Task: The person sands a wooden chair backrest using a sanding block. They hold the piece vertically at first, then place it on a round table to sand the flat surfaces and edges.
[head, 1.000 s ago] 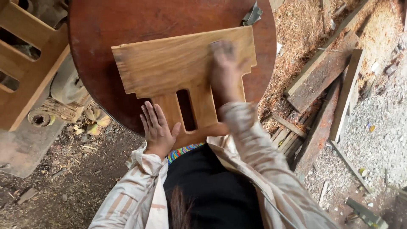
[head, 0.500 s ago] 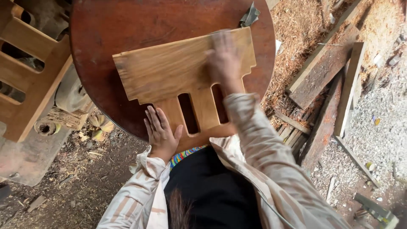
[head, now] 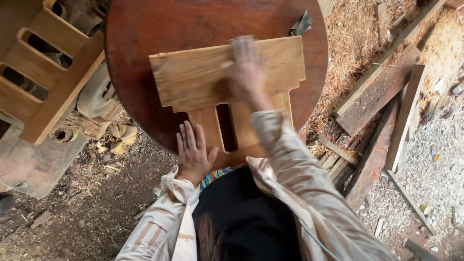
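My right hand (head: 247, 67) is a blur on the pale wooden panel (head: 193, 77); the fingers look flat and pressed down, but whether they pinch a sanding sheet underneath I cannot tell; the smear reads to me as a rubbing stroke across the face of the board. My left hand (head: 193, 151) lies flat with the fingers spread and extended, palm down at the near edge, touching the panel's narrow near leg and the rim of the round table (head: 145, 29); it grips nothing, it only pins.

The panel lies flat on the dark red round table, its broad part toward the far side, its slotted, stepped end (head: 227, 128) toward me and overhanging the near rim slightly. I judge the step in hand to be smoothing the panel's surface by hand, with the right part under the hand now and the left part uncovered.

A crumpled grey scrap (head: 302, 23) sits at the far right of the table; a slotted wooden frame (head: 43, 72) stands at the left; planks (head: 382, 96) and sawdust lie on the ground at the right.

The next move, as I judge it, calls for steady downward pressure from the left hand so the board does not skate, and even strokes along the grain.
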